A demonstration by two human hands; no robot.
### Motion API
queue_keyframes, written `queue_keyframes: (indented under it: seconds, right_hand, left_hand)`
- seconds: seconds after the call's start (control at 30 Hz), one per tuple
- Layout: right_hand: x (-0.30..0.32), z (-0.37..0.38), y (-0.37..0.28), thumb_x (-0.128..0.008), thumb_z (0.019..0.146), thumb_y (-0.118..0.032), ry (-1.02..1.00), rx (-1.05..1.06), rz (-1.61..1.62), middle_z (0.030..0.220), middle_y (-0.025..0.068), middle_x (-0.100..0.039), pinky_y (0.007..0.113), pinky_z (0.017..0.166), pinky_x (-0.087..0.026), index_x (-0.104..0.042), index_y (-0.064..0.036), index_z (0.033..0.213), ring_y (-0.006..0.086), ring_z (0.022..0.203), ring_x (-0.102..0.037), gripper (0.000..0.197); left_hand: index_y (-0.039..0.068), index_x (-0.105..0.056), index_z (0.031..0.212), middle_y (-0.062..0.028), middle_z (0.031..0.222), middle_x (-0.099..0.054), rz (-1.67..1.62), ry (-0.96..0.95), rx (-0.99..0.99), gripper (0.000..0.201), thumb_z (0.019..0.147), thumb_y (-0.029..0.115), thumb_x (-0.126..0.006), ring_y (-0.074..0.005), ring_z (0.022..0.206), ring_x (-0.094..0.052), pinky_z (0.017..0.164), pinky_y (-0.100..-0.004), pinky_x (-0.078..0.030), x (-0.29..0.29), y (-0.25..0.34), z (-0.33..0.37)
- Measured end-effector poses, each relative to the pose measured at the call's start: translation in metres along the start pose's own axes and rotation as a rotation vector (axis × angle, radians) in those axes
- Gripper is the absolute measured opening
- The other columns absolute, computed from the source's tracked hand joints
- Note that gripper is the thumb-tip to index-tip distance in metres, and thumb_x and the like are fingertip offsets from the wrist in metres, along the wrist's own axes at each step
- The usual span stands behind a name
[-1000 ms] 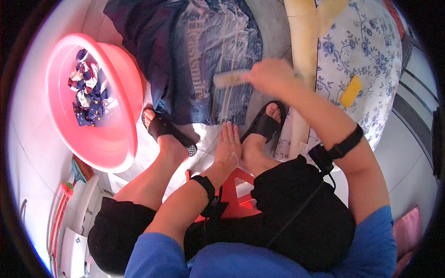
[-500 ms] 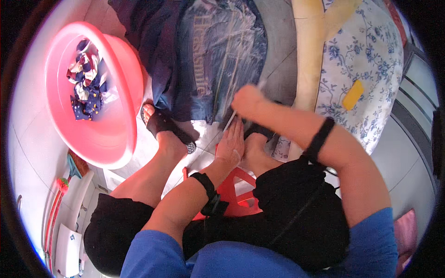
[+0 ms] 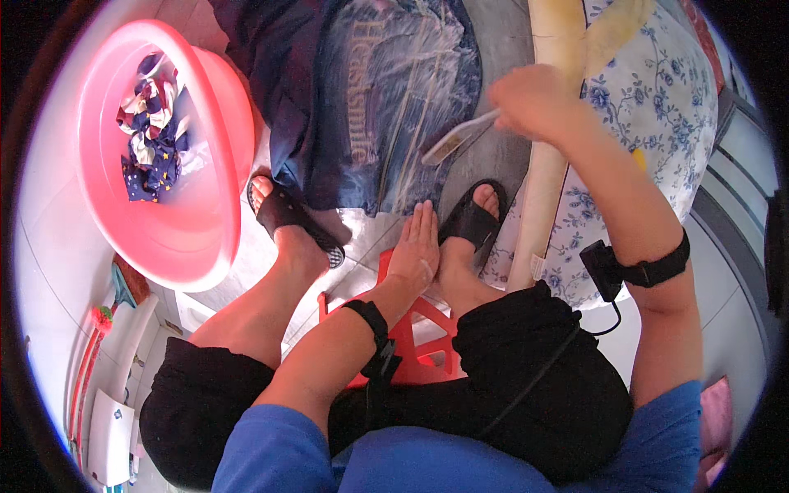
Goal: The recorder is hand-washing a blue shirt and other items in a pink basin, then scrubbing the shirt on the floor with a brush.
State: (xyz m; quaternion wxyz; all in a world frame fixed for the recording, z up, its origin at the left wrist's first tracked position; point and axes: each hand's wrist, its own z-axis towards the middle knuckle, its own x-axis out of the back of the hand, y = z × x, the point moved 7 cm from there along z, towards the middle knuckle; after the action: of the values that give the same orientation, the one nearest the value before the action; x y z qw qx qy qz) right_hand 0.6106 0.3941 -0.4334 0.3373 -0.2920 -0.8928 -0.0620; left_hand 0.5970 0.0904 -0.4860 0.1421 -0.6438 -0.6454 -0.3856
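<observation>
A dark blue garment (image 3: 403, 99) with pale lettering lies spread on the floor, streaked with white suds. My left hand (image 3: 415, 246) rests flat at its near edge, fingers stretched out and together, holding nothing. Raised to the right of the garment, my right hand (image 3: 538, 103) is closed round the handle of a white brush (image 3: 462, 135). The brush head points left and down, its brownish bristle side partly in sight, apart from the cloth or barely over its edge. Whether it touches cannot be made out.
A pink basin (image 3: 222, 123) at the left holds patterned wet clothes (image 3: 152, 135). Rolled cream cloth (image 3: 542, 197) and blue-flowered fabric (image 3: 657, 107) lie at the right. A yellow piece (image 3: 639, 158) shows behind my forearm. My sandalled feet flank the garment's near edge; a red stool (image 3: 423, 329) is beneath me.
My right hand has lifted the brush away from beside my left hand, up and to the right. My left hand stays at the garment's near edge.
</observation>
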Motion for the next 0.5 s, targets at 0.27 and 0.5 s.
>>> queue_keyframes:
  seconds: [0.27, 0.5]
  right_hand:
    - [0.012, 0.011, 0.026, -0.076, 0.079, -0.024, 0.255, 0.066, 0.737, 0.079, 0.0051, -0.067, 0.031, 0.062, -0.049, -0.069, -0.0053, 0.09, 0.0169, 0.066, -0.062, 0.023]
    - [-0.053, 0.041, 0.043, -0.075, 0.085, -0.021, 0.504, -0.166, 1.777, 0.073, 0.0, -0.059, 0.024, 0.05, -0.039, -0.062, -0.0008, 0.106, 0.0083, 0.055, -0.048, 0.032]
  left_hand:
    - [-0.011, -0.03, 0.145, -0.0265, 0.157, -0.019, -0.062, 0.006, 0.011, 0.06, 0.096, 0.023, -0.041, -0.0374, 0.146, -0.022, 0.118, -0.0438, -0.023, -0.002, -0.003, -0.001]
    - [-0.01, -0.033, 0.144, -0.0245, 0.157, -0.019, 0.044, 0.007, -0.008, 0.06, 0.097, 0.027, -0.041, -0.0358, 0.146, -0.022, 0.117, -0.0444, -0.024, -0.003, 0.005, 0.007]
